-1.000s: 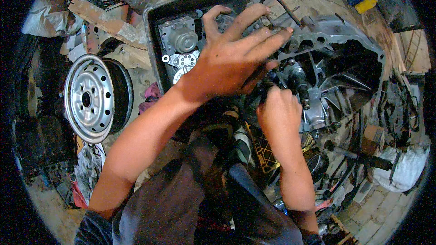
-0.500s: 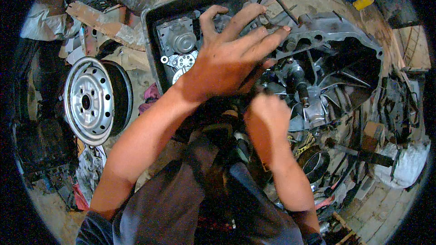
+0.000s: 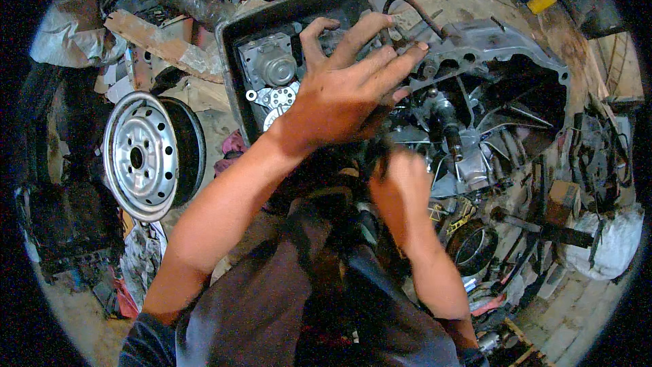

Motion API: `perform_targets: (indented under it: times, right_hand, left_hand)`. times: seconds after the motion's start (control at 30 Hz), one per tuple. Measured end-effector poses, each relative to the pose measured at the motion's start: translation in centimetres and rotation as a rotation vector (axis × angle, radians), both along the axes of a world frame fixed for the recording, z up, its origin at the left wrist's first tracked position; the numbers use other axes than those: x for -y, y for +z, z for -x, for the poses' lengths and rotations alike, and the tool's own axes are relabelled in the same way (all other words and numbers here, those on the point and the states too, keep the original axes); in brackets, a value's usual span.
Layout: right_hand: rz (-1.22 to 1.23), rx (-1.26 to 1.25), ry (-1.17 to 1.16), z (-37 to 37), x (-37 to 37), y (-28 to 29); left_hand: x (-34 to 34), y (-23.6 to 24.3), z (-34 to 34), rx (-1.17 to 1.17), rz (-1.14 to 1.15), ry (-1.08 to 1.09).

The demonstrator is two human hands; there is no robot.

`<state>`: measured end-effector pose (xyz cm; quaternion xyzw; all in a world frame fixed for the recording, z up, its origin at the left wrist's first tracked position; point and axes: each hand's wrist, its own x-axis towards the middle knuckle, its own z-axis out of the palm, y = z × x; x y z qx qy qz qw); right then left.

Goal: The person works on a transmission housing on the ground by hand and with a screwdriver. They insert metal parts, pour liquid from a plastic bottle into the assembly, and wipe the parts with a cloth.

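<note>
Two bare hands work over a grey cast-metal gearbox housing (image 3: 502, 61) lying just beyond the knees. Nearest, the right hand (image 3: 401, 183) is blurred, seemingly clenched on something dark; better it hold steady. Farther, the left hand (image 3: 346, 88) spreads released fingers across the housing's left edge, beside a black plastic tray (image 3: 234, 61).

floor: dirt, cluttered | left: steel wheel rim (image 3: 141, 156) | lower right: paving bricks (image 3: 570, 312) | light: dim
</note>
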<state>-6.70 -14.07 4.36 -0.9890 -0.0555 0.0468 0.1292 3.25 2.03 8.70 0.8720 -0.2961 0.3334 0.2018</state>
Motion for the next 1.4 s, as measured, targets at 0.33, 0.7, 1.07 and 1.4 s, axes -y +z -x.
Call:
perform_targets:
  times: [0.33, 0.7, 1.07, 1.4]
  right_hand:
    - [-0.298, -0.036, 0.050, 0.8, -0.8, 1.2]
    - [-0.609, 0.377, -0.106, 1.0, -0.4, -7.3]
    - [-0.664, 0.553, -0.285, 1.4, -2.5, -10.2]
    - [-0.933, -0.226, -0.598, -1.9, -0.2, -5.2]
  left_hand:
    - [-0.5, 0.6, -0.2, -0.002, -0.096, -0.038]
    - [-1.5, 1.8, -0.9, 0.024, -0.065, -0.149]
    - [1.1, 0.3, -1.1, 0.124, 0.149, -0.114]
    - [1.2, 0.3, -1.0, 0.108, 0.162, -0.087]
